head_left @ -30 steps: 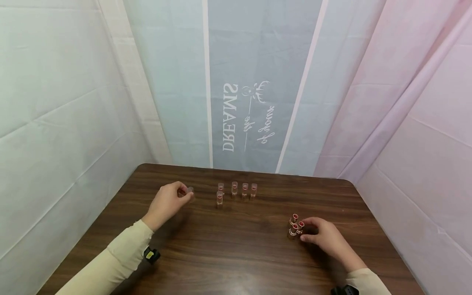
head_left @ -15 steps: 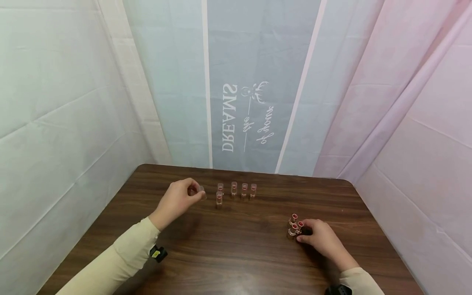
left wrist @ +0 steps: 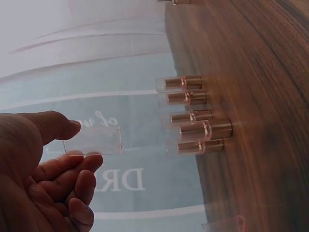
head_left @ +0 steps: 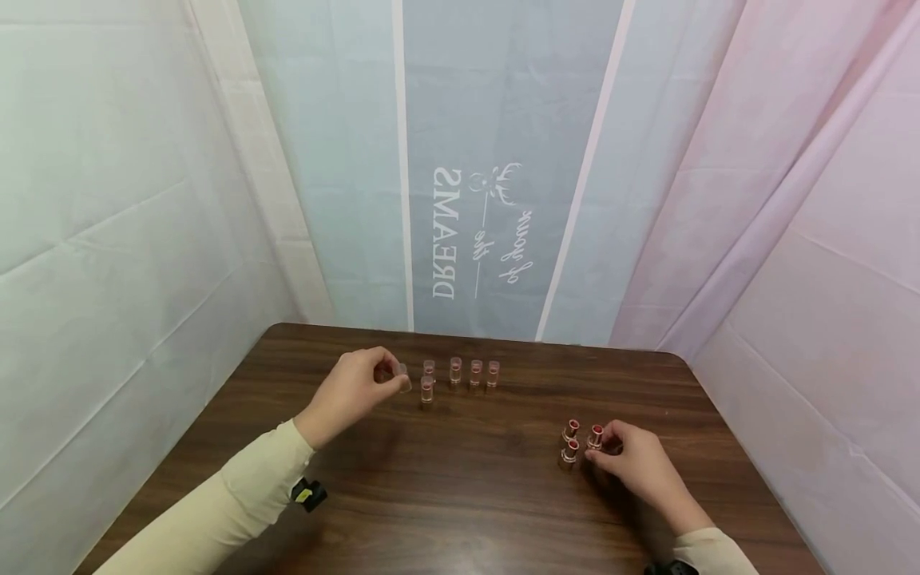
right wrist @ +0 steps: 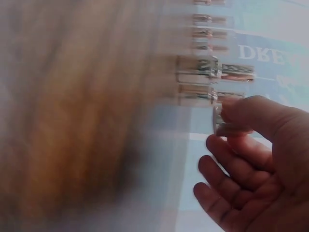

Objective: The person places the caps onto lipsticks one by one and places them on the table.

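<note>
My left hand (head_left: 352, 393) pinches a clear lipstick cap (left wrist: 94, 141) between thumb and fingers, above the table's left half. Just right of it stand several lipsticks (head_left: 456, 371) with clear caps on, upright toward the back. On the right, my right hand (head_left: 641, 461) pinches an uncapped lipstick (head_left: 595, 436) with a red top and a shiny metallic tube. Two more uncapped lipsticks stand close to its left, one farther back (head_left: 572, 429) and one nearer (head_left: 569, 454). In the right wrist view, my thumb (right wrist: 260, 113) covers part of the held lipstick.
The dark wood table (head_left: 460, 495) ends at a back edge against a hanging grey-blue cloth (head_left: 496, 96) with white lettering. Pale cloth walls (head_left: 129, 200) close off both sides. A pinkish clear piece (left wrist: 227, 225) shows at the bottom of the left wrist view.
My left hand has moved right with the cap, closer to the capped lipsticks. My right hand has drawn one uncapped lipstick away from the other two, to the right and slightly up in the view.
</note>
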{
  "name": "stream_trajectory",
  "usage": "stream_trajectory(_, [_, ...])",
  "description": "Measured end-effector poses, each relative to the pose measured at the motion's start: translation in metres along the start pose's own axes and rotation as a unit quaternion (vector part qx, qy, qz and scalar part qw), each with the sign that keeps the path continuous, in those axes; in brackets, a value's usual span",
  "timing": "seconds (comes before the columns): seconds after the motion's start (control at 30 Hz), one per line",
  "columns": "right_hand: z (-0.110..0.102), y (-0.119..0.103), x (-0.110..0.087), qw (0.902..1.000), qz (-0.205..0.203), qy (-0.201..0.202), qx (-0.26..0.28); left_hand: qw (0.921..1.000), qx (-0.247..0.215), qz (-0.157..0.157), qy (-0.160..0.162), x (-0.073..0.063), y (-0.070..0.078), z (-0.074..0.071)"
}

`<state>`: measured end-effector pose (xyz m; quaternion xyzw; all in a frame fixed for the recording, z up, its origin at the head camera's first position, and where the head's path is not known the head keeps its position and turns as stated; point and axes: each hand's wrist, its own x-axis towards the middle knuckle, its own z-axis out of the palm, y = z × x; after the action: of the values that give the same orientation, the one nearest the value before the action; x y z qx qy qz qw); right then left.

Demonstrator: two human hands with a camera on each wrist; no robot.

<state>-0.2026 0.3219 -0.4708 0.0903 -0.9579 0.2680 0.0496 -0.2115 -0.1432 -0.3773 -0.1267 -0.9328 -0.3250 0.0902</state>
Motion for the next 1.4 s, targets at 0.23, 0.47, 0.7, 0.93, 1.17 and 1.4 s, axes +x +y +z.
stream_trajectory(0.23, [-0.017, -0.021, 0.007, 0.9982, -0.02, 0.055, 0.014, 0.9998, 0.013, 0.013, -0.005, -0.004, 0.009, -0.012])
stream_trajectory(0.47, [-0.018, -0.058, 0.014, 0.9936, -0.056, 0.069, 0.069, 0.9993, 0.03, 0.019, -0.012, -0.012, 0.019, -0.026])
stream_trajectory(0.7, [-0.01, -0.091, 0.021, 0.989, -0.063, 0.058, 0.121, 0.9985, 0.036, 0.037, -0.016, -0.021, 0.027, -0.036])
stream_trajectory(0.93, [0.009, -0.127, 0.03, 0.9842, -0.091, 0.048, 0.144, 0.9983, 0.035, 0.041, -0.022, -0.032, 0.032, -0.043])
stream_trajectory(1.17, [0.03, -0.159, 0.031, 0.9797, -0.119, 0.023, 0.16, 0.9987, 0.024, 0.033, -0.031, -0.049, 0.034, -0.042])
stream_trajectory(1.4, [0.043, -0.181, 0.034, 0.9776, -0.124, 0.011, 0.17, 0.9986, 0.014, 0.045, -0.023, -0.059, 0.037, -0.038])
